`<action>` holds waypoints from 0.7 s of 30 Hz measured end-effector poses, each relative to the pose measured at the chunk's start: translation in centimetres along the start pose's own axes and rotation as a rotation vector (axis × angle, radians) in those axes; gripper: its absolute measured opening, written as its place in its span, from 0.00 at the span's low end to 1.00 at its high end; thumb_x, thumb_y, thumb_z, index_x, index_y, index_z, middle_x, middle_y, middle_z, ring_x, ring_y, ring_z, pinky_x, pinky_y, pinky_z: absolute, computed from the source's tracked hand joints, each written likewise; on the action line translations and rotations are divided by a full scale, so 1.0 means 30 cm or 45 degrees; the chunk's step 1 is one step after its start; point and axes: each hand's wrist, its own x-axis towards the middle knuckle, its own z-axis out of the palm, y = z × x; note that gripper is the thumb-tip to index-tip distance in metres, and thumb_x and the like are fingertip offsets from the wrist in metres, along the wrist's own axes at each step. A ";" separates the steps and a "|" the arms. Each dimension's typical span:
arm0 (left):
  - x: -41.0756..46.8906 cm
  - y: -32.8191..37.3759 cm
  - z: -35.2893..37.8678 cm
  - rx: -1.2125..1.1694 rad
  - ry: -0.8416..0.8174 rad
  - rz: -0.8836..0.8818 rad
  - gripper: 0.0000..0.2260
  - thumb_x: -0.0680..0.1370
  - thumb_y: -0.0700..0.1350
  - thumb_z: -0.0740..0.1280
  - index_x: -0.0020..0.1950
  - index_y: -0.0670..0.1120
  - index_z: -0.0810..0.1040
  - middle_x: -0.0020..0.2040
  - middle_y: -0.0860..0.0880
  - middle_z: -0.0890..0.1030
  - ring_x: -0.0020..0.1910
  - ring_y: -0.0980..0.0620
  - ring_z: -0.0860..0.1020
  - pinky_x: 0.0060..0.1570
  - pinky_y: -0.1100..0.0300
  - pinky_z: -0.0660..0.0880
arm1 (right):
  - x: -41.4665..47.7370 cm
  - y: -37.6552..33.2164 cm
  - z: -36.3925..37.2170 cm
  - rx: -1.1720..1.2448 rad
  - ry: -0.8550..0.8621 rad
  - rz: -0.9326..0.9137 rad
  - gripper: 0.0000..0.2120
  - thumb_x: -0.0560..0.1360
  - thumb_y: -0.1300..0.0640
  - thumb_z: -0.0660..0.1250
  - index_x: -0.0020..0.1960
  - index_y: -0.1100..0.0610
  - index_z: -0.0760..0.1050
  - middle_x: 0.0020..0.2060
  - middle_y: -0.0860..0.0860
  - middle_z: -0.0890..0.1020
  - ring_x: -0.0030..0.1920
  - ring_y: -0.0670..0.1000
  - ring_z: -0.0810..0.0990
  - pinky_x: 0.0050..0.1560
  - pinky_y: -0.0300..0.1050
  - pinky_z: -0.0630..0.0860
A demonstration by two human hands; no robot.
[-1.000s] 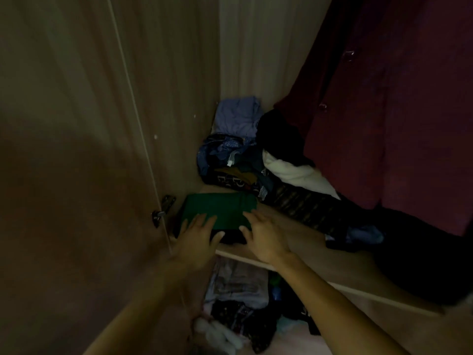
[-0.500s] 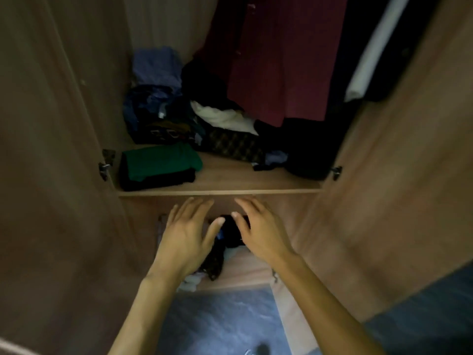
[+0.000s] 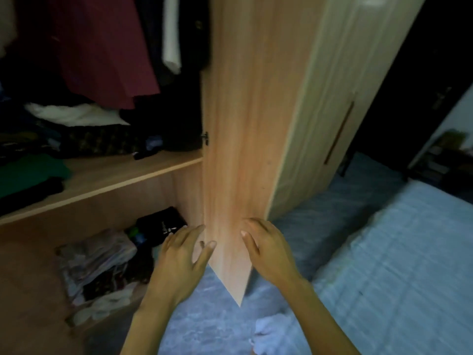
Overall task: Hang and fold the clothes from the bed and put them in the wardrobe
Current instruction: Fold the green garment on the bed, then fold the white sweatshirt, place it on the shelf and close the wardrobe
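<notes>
Pulled back from the shelf [image 3: 122, 175], left hand [image 3: 179, 260] and right hand [image 3: 268, 249] hover with fingers [image 3: 188, 234] spread, empty. At 9 o'clock the green garment [image 3: 28, 172] lies folded flat.

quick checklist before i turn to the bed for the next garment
1. Hands free: left hand and right hand open, holding nothing: ok.
2. Green folded garment stacked on a black garment on the shelf: ok.
3. Wardrobe door stands open for the next item: ok.
4. More clothes on the bed: only part shows, cannot tell.
5. White cloth on the floor by the bed, not put away: not ok.
</notes>
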 end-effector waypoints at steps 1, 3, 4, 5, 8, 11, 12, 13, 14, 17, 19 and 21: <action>0.010 0.069 0.044 -0.021 -0.026 0.040 0.34 0.76 0.69 0.46 0.65 0.47 0.75 0.61 0.48 0.78 0.61 0.46 0.75 0.66 0.50 0.66 | -0.041 0.055 -0.051 -0.004 0.042 0.029 0.14 0.79 0.51 0.58 0.58 0.55 0.75 0.52 0.52 0.81 0.51 0.54 0.78 0.51 0.50 0.76; 0.026 0.221 0.141 -0.048 -0.069 0.129 0.32 0.77 0.67 0.49 0.64 0.46 0.76 0.61 0.48 0.78 0.60 0.47 0.75 0.65 0.56 0.64 | -0.135 0.179 -0.160 -0.040 0.130 0.106 0.15 0.78 0.50 0.59 0.59 0.56 0.76 0.52 0.54 0.81 0.52 0.56 0.79 0.53 0.51 0.76; 0.028 0.300 0.190 -0.062 -0.089 0.170 0.30 0.77 0.66 0.51 0.64 0.46 0.76 0.61 0.48 0.78 0.60 0.47 0.75 0.64 0.57 0.64 | -0.187 0.243 -0.216 -0.056 0.157 0.162 0.16 0.78 0.49 0.59 0.60 0.57 0.76 0.53 0.55 0.82 0.54 0.56 0.79 0.55 0.50 0.76; 0.030 0.380 0.241 -0.083 -0.114 0.205 0.29 0.77 0.65 0.52 0.64 0.46 0.75 0.61 0.48 0.78 0.60 0.48 0.75 0.64 0.57 0.65 | -0.243 0.309 -0.274 -0.065 0.173 0.214 0.18 0.78 0.48 0.58 0.61 0.57 0.76 0.54 0.55 0.81 0.55 0.56 0.78 0.56 0.49 0.75; 0.017 0.616 0.392 -0.145 -0.182 0.306 0.28 0.76 0.65 0.52 0.66 0.47 0.74 0.63 0.50 0.77 0.62 0.50 0.74 0.65 0.53 0.67 | -0.412 0.495 -0.441 -0.066 0.193 0.348 0.23 0.78 0.44 0.55 0.63 0.56 0.75 0.55 0.54 0.81 0.55 0.54 0.79 0.56 0.47 0.75; -0.008 0.830 0.552 -0.177 -0.305 0.402 0.29 0.76 0.65 0.51 0.67 0.50 0.73 0.66 0.53 0.74 0.65 0.52 0.71 0.67 0.54 0.64 | -0.580 0.653 -0.594 -0.102 0.277 0.488 0.24 0.79 0.42 0.53 0.64 0.55 0.75 0.57 0.52 0.80 0.57 0.52 0.78 0.57 0.39 0.71; -0.012 0.895 0.605 -0.188 -0.347 0.448 0.29 0.75 0.66 0.50 0.67 0.50 0.73 0.66 0.54 0.74 0.65 0.53 0.70 0.67 0.55 0.62 | -0.634 0.699 -0.638 -0.112 0.304 0.547 0.23 0.79 0.43 0.54 0.65 0.55 0.75 0.58 0.51 0.80 0.58 0.51 0.77 0.58 0.37 0.68; -0.017 0.960 0.653 -0.197 -0.391 0.495 0.29 0.75 0.66 0.50 0.66 0.50 0.74 0.65 0.53 0.75 0.64 0.55 0.70 0.66 0.57 0.60 | -0.687 0.740 -0.680 -0.123 0.330 0.607 0.23 0.79 0.43 0.54 0.65 0.54 0.74 0.59 0.50 0.79 0.59 0.50 0.77 0.59 0.37 0.67; -0.020 1.024 0.697 -0.208 -0.430 0.545 0.29 0.76 0.66 0.50 0.65 0.50 0.74 0.63 0.53 0.76 0.62 0.56 0.70 0.65 0.61 0.59 | -0.737 0.780 -0.718 -0.135 0.360 0.659 0.23 0.79 0.43 0.53 0.65 0.54 0.74 0.60 0.50 0.79 0.60 0.50 0.76 0.59 0.37 0.66; -0.021 1.186 0.820 -0.301 -0.542 0.645 0.30 0.77 0.66 0.48 0.63 0.48 0.76 0.60 0.51 0.79 0.59 0.58 0.72 0.63 0.67 0.58 | -0.863 0.887 -0.813 -0.159 0.465 0.777 0.25 0.79 0.40 0.52 0.64 0.53 0.75 0.59 0.49 0.80 0.59 0.50 0.77 0.60 0.37 0.67; -0.022 1.262 0.897 -0.356 -0.631 0.661 0.31 0.77 0.67 0.47 0.65 0.49 0.75 0.63 0.53 0.77 0.62 0.56 0.73 0.68 0.58 0.62 | -0.929 0.938 -0.850 -0.178 0.507 0.835 0.26 0.79 0.38 0.51 0.64 0.52 0.75 0.59 0.49 0.80 0.59 0.49 0.78 0.61 0.36 0.67; -0.029 1.348 0.984 -0.388 -0.678 0.695 0.30 0.76 0.68 0.48 0.66 0.50 0.73 0.64 0.56 0.75 0.64 0.56 0.72 0.68 0.56 0.64 | -0.998 0.985 -0.894 -0.187 0.525 0.933 0.26 0.78 0.38 0.50 0.66 0.51 0.74 0.61 0.47 0.79 0.61 0.47 0.76 0.62 0.33 0.64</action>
